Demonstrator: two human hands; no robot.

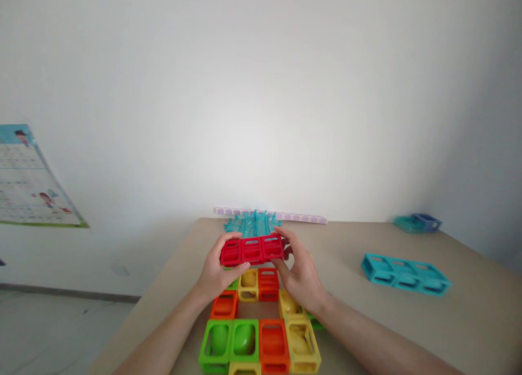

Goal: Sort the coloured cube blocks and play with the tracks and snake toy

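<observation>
A red block [252, 249] made of three joined open-framed cubes is held level between both hands. My left hand [219, 267] grips its left end, thumb along the lower edge. Around the right end, my right hand [299, 270] closes with fingers above and thumb below. Beneath the hands, green cubes [216, 339], orange cubes [274, 339] and yellow cubes [302, 339] form a frame on the table, with a gap in its middle. My right hand and forearm hide part of its right side.
Translucent blue pieces [253, 223] lie behind the red block, near a purple-and-white strip [304, 217] by the wall. A teal three-cube block [405, 274] rests on the table [346, 309] at right. A dark blue piece [426, 222] sits at the back right corner.
</observation>
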